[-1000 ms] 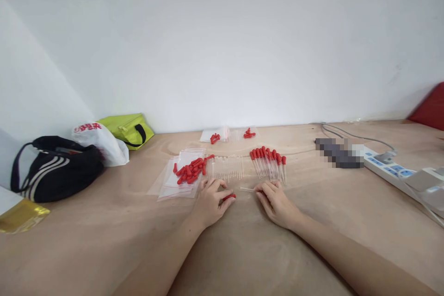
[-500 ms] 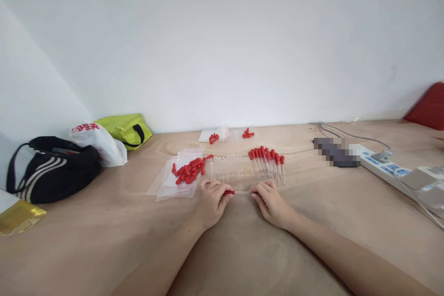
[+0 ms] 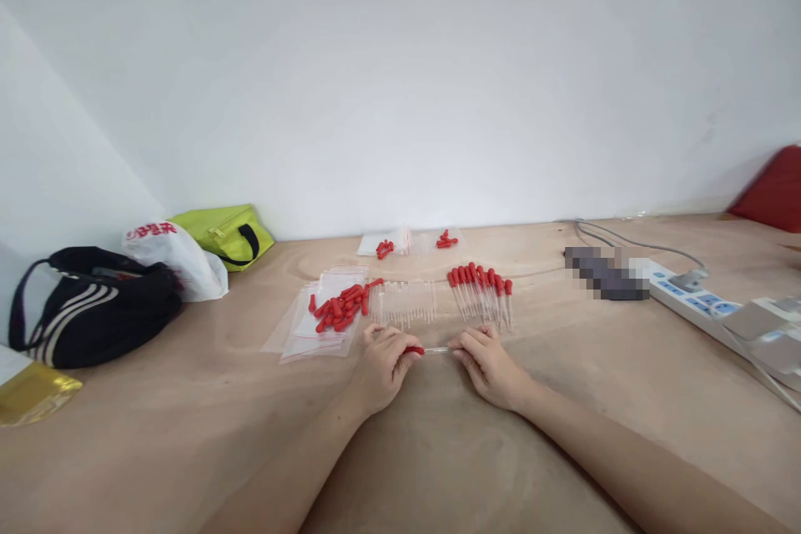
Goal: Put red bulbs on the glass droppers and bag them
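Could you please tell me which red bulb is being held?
The red bulb pinched by the left hand; the other ones lie unheld farther back.

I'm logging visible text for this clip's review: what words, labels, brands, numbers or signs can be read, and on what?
None can be read with certainty.
White plastic bag: red characters, too blurred and creased to read.
Black bag: pale stripes, no legible lettering.
Power strip: any print is too small.
Pixelated object: masked, unreadable.
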Demonstrator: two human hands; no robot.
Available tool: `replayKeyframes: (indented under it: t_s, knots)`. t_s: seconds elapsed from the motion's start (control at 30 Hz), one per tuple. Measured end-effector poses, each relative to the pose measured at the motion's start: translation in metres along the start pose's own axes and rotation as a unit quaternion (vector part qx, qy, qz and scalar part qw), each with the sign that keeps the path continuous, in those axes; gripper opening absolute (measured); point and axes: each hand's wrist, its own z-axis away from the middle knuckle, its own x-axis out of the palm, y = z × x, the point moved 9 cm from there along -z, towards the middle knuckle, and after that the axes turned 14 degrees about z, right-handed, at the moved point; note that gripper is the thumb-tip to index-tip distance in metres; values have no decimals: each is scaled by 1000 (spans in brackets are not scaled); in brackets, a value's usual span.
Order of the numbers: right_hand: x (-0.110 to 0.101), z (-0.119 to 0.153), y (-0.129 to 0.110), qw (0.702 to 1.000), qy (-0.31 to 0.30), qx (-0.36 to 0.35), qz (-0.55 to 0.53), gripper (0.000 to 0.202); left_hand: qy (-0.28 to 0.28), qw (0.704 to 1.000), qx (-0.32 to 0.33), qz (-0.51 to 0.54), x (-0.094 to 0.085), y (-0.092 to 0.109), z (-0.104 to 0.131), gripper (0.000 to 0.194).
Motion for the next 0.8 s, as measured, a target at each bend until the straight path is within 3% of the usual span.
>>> replayKeyframes:
  t_s: [0.17,0.37,0.63,0.8]
  knots:
    - [-1,0,0,1000,-8,-3,1,19,4,1000,17,14,0,2,1,20]
    - [-1,-2,2,1000,-16,-7,16,21,-33,999,31,12,7,6,2,20]
    - [-8,-1,-6,993,17,-8,113,24,-25,999,36,-7,8,4,2,19]
    - [-7,-1,-13,994,24,-25,105,28,-28,997,71,-19,9,12,2,18]
